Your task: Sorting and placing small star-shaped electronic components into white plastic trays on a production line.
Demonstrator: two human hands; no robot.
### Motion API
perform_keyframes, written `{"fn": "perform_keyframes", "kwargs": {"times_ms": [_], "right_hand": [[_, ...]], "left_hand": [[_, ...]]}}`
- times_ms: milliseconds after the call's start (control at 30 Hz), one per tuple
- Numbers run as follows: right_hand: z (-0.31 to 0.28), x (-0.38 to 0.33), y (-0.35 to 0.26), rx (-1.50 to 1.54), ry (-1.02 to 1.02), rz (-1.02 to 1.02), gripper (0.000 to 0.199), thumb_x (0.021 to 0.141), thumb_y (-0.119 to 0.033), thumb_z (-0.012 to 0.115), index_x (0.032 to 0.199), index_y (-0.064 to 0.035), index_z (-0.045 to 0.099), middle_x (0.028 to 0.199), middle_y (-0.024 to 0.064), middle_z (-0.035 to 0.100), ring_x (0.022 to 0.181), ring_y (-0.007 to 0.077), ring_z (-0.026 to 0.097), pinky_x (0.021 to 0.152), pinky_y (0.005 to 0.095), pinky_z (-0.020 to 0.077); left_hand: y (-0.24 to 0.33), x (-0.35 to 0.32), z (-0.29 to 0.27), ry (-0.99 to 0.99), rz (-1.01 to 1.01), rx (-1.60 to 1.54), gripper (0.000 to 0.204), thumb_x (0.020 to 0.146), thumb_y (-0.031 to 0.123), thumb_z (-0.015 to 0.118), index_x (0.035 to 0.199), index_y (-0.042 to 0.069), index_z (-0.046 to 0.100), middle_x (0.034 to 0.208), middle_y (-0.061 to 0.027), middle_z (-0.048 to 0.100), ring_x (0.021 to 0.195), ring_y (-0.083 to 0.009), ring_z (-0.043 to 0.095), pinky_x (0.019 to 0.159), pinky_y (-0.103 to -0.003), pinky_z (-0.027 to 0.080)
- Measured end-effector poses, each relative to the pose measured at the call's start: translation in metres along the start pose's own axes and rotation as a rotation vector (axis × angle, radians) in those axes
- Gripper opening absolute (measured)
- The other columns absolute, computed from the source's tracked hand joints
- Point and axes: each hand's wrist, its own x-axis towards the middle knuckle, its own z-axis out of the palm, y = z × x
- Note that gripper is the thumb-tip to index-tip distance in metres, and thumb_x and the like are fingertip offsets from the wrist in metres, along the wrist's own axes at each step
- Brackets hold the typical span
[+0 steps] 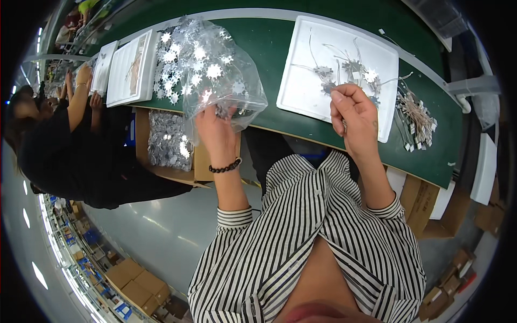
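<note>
My left hand (214,126), a dark beaded bracelet at its wrist, reaches into the mouth of a clear plastic bag (250,99). Silver star-shaped metal pieces (214,70) fill the bag. Its fingers are apart among the pieces, partly veiled by the plastic. Above the white tray (301,99), my right hand (355,113) is closed in a pinch. Whatever lies between its thumb and forefinger is too small to make out. Several star-shaped pieces with thin wires (353,68) lie in the tray just beyond the fingertips.
A bundle of wires with white connectors (417,121) lies right of the tray on the green table (274,40). White trays (126,72) stand at the left, near a co-worker in black (59,145). Below the table edge, a cardboard box (202,161) contains another bag of pieces (169,141).
</note>
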Motion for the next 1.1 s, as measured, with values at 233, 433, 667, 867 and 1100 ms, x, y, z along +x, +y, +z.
{"fn": "perform_keyframes", "kwargs": {"times_ms": [233, 433, 667, 867, 1100], "right_hand": [[-0.007, 0.006, -0.003, -0.075, -0.026, -0.055, 0.013, 0.098, -0.008, 0.063, 0.106, 0.0008, 0.069, 0.07, -0.0017, 0.057, 0.056, 0.0032, 0.039, 0.048, 0.0167, 0.0288], [-0.001, 0.006, -0.008, -0.218, -0.135, -0.145, 0.013, 0.098, -0.006, 0.064, 0.107, 0.0005, 0.069, 0.074, -0.0042, 0.056, 0.06, 0.0017, 0.039, 0.053, 0.0161, 0.0302], [-0.028, -0.005, -0.016, -0.231, 0.063, -0.242, 0.011, 0.097, -0.009, 0.065, 0.101, 0.0003, 0.069, 0.065, -0.0061, 0.05, 0.057, 0.0031, 0.036, 0.052, 0.0173, 0.0283], [-0.031, -0.004, -0.024, -0.493, 0.105, -0.465, 0.011, 0.093, 0.0, 0.066, 0.104, 0.0021, 0.069, 0.07, -0.004, 0.056, 0.058, 0.003, 0.04, 0.053, 0.0168, 0.0321], [-0.028, 0.008, -0.015, -0.792, 0.219, -0.916, 0.019, 0.083, 0.009, 0.071, 0.102, 0.0033, 0.07, 0.07, 0.0004, 0.063, 0.054, 0.0065, 0.045, 0.048, 0.0206, 0.0377]], "left_hand": [[0.03, -0.076, -0.027, -0.261, -0.332, -0.189, 0.039, 0.106, 0.019, 0.055, 0.138, -0.002, 0.048, 0.111, -0.0168, 0.066, 0.088, -0.0222, 0.071, 0.06, -0.022, 0.058], [0.036, -0.09, 0.048, -0.477, -0.447, -0.144, 0.04, 0.107, 0.019, 0.053, 0.14, -0.003, 0.046, 0.114, -0.0161, 0.066, 0.094, -0.0224, 0.071, 0.057, -0.022, 0.058], [0.007, -0.082, 0.114, -0.627, -0.519, -0.016, 0.043, 0.107, 0.018, 0.051, 0.144, -0.003, 0.045, 0.118, -0.016, 0.065, 0.1, -0.0213, 0.069, 0.059, -0.022, 0.057], [-0.007, -0.082, 0.129, -0.669, -0.418, 0.111, 0.046, 0.106, 0.017, 0.052, 0.146, -0.004, 0.045, 0.118, -0.0158, 0.065, 0.1, -0.0202, 0.069, 0.063, -0.023, 0.056], [-0.004, -0.089, 0.134, -0.663, -0.372, 0.095, 0.045, 0.106, 0.016, 0.054, 0.146, -0.004, 0.048, 0.114, -0.014, 0.067, 0.097, -0.0164, 0.067, 0.064, -0.023, 0.055]]}}
